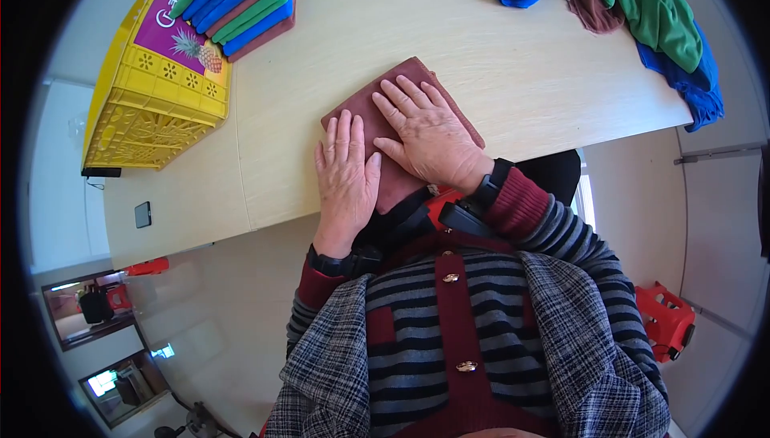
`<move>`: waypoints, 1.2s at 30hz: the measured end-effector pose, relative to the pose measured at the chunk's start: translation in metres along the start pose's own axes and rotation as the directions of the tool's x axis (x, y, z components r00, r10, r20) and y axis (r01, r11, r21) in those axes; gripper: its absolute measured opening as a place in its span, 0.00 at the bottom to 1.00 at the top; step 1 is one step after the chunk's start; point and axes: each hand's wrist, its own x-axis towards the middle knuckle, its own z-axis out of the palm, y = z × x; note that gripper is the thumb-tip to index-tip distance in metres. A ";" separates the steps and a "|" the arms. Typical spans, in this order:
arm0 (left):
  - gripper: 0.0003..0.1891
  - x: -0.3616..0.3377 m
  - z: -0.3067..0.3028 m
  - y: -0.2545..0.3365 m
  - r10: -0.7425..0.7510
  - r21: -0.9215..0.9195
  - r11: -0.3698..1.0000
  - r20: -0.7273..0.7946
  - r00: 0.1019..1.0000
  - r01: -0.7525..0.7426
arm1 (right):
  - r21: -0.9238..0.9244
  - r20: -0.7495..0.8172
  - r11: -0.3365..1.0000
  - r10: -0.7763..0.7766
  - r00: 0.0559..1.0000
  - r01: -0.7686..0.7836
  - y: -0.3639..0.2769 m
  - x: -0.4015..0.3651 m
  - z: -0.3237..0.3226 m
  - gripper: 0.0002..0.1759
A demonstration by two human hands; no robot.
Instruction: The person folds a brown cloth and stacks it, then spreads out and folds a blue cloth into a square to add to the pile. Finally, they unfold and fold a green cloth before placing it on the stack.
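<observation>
A brown folded cloth (397,181) lies flat at the table's near edge, its lower corner reaching past the edge. My left hand (346,177) rests on the cloth's left part, fingers stretched and pointing away from me. Across its upper right part lies my right hand (421,129), palm down with the fingers spread. Both hands press flat on the fabric and grip nothing. The cloth under the palms is hidden.
A light wooden table (281,109) spans the view. At upper left, a stack of folded green, blue and brown cloths (241,1) stands beside a yellow crate (172,85). A dark flat device (143,214) lies left. Loose cloths (658,21) hang over the right end. A red stool (664,322) stands below.
</observation>
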 end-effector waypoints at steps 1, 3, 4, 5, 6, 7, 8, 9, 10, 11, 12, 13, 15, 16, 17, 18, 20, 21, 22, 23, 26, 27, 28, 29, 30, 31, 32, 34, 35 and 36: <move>0.33 0.000 0.001 0.000 0.003 -0.003 1.000 0.006 1.000 -0.003 | -0.005 -0.004 1.000 0.011 1.000 -0.011 0.001 -0.001 -0.002 0.38; 0.34 0.000 0.002 -0.001 0.001 -0.002 1.000 0.011 1.000 -0.001 | -0.014 -0.016 0.999 0.029 0.999 -0.029 0.003 -0.001 -0.004 0.38; 0.34 -0.001 0.002 -0.001 -0.001 -0.001 1.000 0.012 1.000 0.001 | -0.014 -0.016 0.999 0.030 0.999 -0.030 0.004 -0.002 -0.004 0.38; 0.34 -0.001 0.002 -0.001 -0.002 -0.002 1.000 0.012 1.000 0.002 | -0.016 -0.025 0.999 0.044 0.999 -0.044 0.007 -0.004 -0.004 0.38; 0.35 -0.002 0.002 -0.002 -0.001 -0.010 1.000 0.015 1.000 0.001 | -0.021 -0.036 0.998 0.057 0.998 -0.058 0.010 -0.005 -0.004 0.39; 0.35 -0.002 0.001 -0.002 0.001 -0.017 1.000 0.016 1.000 -0.001 | -0.025 -0.049 0.997 0.069 0.996 -0.071 0.013 -0.006 -0.004 0.39; 0.35 -0.002 0.000 -0.002 0.002 -0.024 1.000 0.017 1.000 -0.002 | -0.029 -0.052 0.997 0.067 0.996 -0.068 0.016 -0.007 -0.005 0.39; 0.35 -0.001 -0.001 -0.002 0.004 -0.024 1.000 0.009 1.000 -0.004 | -0.007 -0.048 0.996 0.089 0.995 -0.089 0.020 -0.008 -0.006 0.38; 0.36 -0.001 -0.003 -0.003 0.010 -0.022 1.000 0.013 1.000 -0.010 | 0.013 -0.043 0.994 0.111 0.993 -0.110 0.025 -0.010 -0.008 0.38; 0.36 -0.001 -0.004 -0.003 0.016 -0.021 1.000 0.019 1.000 -0.016 | 0.034 -0.036 0.991 0.134 0.990 -0.133 0.029 -0.013 -0.010 0.38; 0.37 -0.001 -0.004 -0.002 0.020 -0.022 1.000 0.023 1.000 -0.020 | 0.027 -0.037 0.991 0.131 0.991 -0.130 0.032 -0.015 -0.014 0.38; 0.37 0.000 -0.006 -0.001 0.020 -0.025 0.999 0.016 1.000 -0.020 | -0.028 -0.027 0.984 0.173 0.985 -0.174 0.036 -0.017 -0.017 0.37; 0.37 0.000 -0.010 0.002 0.039 -0.047 0.998 -0.006 0.999 -0.039 | -0.134 -0.010 0.957 0.258 0.966 -0.257 0.039 -0.020 -0.022 0.36; 0.37 0.001 -0.011 0.004 0.048 -0.058 0.997 -0.016 0.999 -0.049 | -0.137 -0.011 0.957 0.256 0.967 -0.255 0.037 -0.019 -0.024 0.36; 0.37 0.002 -0.009 0.004 0.051 -0.059 0.997 -0.018 0.999 -0.052 | -0.147 -0.044 0.967 0.206 0.978 -0.210 0.034 -0.018 -0.026 0.36; 0.37 0.003 -0.005 0.004 0.056 -0.074 0.996 -0.024 0.998 -0.058 | -0.158 -0.075 0.973 0.156 0.985 -0.166 0.030 -0.017 -0.028 0.36; 0.37 0.006 0.001 0.004 0.070 -0.101 0.992 -0.030 0.997 -0.073 | -0.168 -0.108 0.977 0.114 0.988 -0.132 0.019 -0.014 -0.024 0.35; 0.37 0.006 0.001 0.005 0.077 -0.100 0.992 -0.025 0.997 -0.079 | -0.069 -0.077 0.995 0.066 0.995 -0.071 0.011 -0.011 -0.018 0.35; 0.37 0.006 0.001 0.006 0.074 -0.085 0.993 -0.023 0.997 -0.076 | 0.034 -0.052 0.999 0.012 0.999 -0.010 0.003 -0.008 -0.013 0.35; 0.37 0.007 0.001 0.006 0.070 -0.069 0.995 -0.024 0.997 -0.071 | 0.137 -0.035 0.989 -0.047 0.998 0.052 0.000 -0.005 -0.010 0.35; 0.36 0.011 0.003 0.003 0.075 -0.043 0.996 -0.033 0.997 -0.076 | 0.096 -0.016 0.994 -0.055 0.998 0.056 0.002 -0.002 -0.010 0.35; 0.36 0.012 0.004 0.002 0.087 -0.034 0.995 -0.039 0.995 -0.088 | 0.076 -0.004 0.995 -0.059 0.998 0.059 0.003 -0.002 -0.009 0.35; 0.36 0.012 0.005 0.001 0.098 -0.028 0.995 -0.044 0.994 -0.100 | 0.080 0.001 0.995 -0.061 0.998 0.061 0.005 -0.002 -0.008 0.35; 0.36 0.015 0.008 0.000 0.093 -0.030 0.995 -0.041 0.995 -0.095 | 0.056 -0.010 0.997 -0.049 0.999 0.050 0.009 0.000 -0.007 0.35; 0.36 0.021 0.010 -0.002 0.108 -0.026 0.994 -0.044 0.993 -0.109 | 0.031 -0.022 0.999 -0.040 0.999 0.041 0.015 0.004 -0.007 0.35; 0.36 0.028 0.012 -0.003 0.123 -0.020 0.992 -0.048 0.991 -0.124 | 0.006 -0.036 0.999 -0.032 0.999 0.032 0.019 0.007 -0.006 0.35; 0.36 0.033 0.012 -0.005 0.140 -0.014 0.990 -0.052 0.989 -0.141 | 0.007 -0.035 0.999 -0.035 0.999 0.035 0.022 0.010 -0.006 0.35; 0.37 0.036 0.012 -0.006 0.143 -0.026 0.989 -0.049 0.989 -0.144 | -0.015 -0.048 1.000 -0.017 0.999 0.016 0.026 0.013 -0.005 0.34; 0.37 0.039 0.012 -0.005 0.148 -0.037 0.988 -0.050 0.988 -0.150 | -0.029 -0.057 1.000 -0.008 0.998 0.006 0.028 0.013 -0.005 0.34; 0.37 0.042 0.010 -0.003 0.155 -0.048 0.986 -0.054 0.986 -0.158 | -0.034 -0.061 0.999 -0.007 0.998 0.005 0.029 0.013 -0.007 0.34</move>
